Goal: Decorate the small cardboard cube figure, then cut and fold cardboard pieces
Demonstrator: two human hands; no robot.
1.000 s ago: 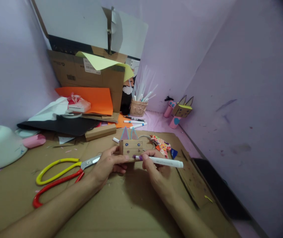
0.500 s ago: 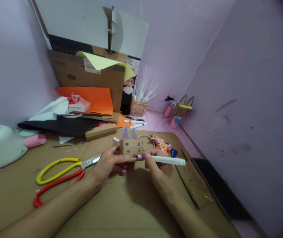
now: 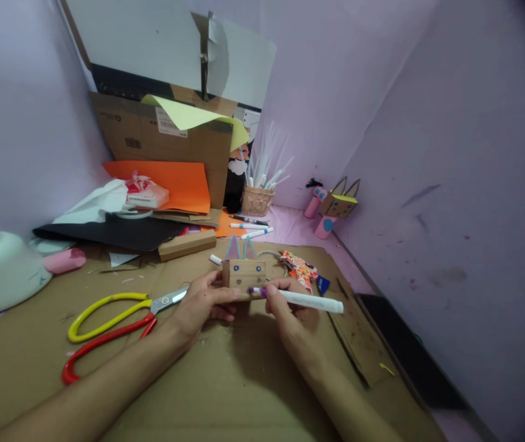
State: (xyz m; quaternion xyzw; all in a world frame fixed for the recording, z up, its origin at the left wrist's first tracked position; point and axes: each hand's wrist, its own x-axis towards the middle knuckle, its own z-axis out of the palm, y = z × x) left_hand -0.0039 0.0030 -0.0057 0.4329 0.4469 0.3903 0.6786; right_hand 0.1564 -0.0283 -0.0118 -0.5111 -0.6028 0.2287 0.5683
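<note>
Between both hands' fingers (image 3: 229, 293) sits the cardboard head (image 3: 247, 274).

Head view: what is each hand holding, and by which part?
Right hand: the marker, by the barrel near its purple end. Left hand: the cardboard head, by its lower corner on the left.

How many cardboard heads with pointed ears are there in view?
2. The blue-eared head is held in the left hand; the yellow-topped head is at the back, near the right wall.
</note>
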